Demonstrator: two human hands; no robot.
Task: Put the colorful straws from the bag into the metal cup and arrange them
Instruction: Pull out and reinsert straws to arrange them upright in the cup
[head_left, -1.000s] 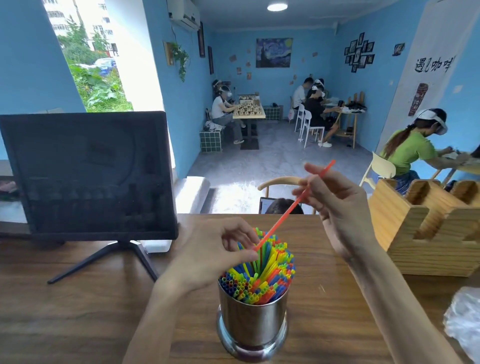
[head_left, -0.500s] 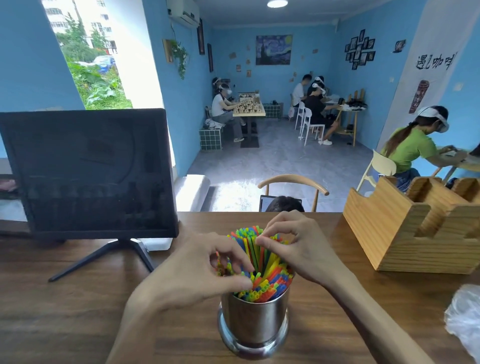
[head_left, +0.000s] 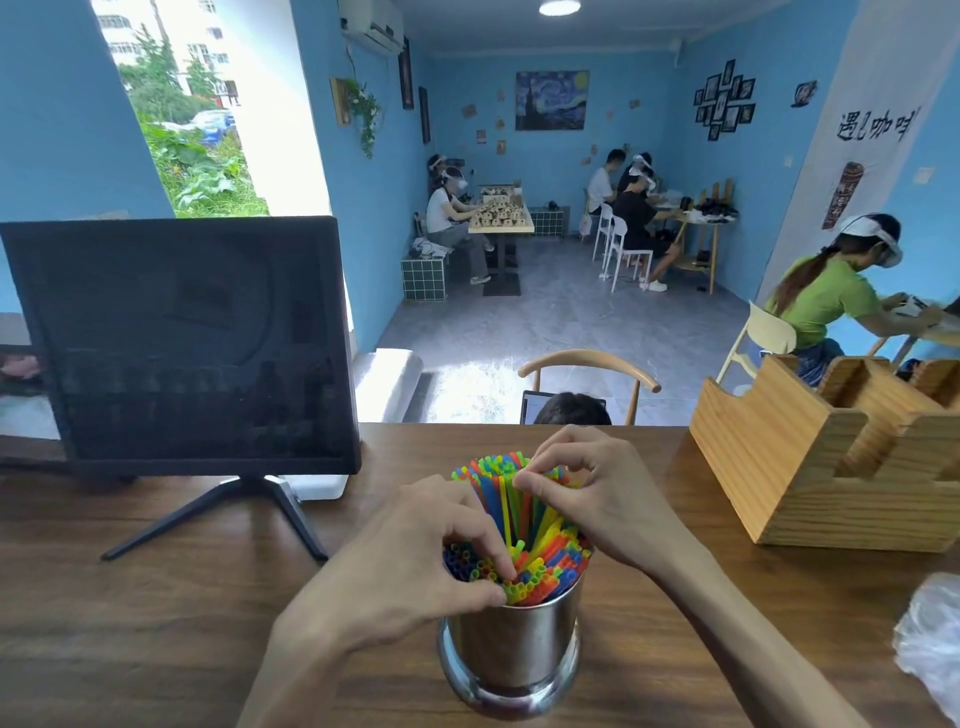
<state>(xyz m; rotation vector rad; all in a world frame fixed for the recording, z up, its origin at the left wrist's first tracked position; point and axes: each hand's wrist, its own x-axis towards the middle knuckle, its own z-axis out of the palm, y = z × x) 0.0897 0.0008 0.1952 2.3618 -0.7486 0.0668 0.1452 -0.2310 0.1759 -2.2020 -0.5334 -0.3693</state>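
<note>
A shiny metal cup (head_left: 514, 654) stands on the wooden table (head_left: 156, 623) near its front edge, packed with colorful straws (head_left: 524, 525) in red, yellow, green, blue and orange. My left hand (head_left: 415, 566) curls over the left side of the bundle, its fingertips and thumb pinching straw ends at the rim. From the right, my right hand (head_left: 587, 493) pinches the tops of the taller straws at the back. The clear plastic bag (head_left: 932, 654) lies at the right edge, partly cut off.
A dark monitor (head_left: 182, 343) on a tripod stand sits at the left of the table. At the right stands a wooden slotted holder (head_left: 831, 457). Beyond the table are a chair (head_left: 589, 364), a person's head, and several seated people in the blue room.
One second ago my right hand held an orange straw raised above the cup. It has come down, the straw is in the bundle, and both hands now work on the straw tops.
</note>
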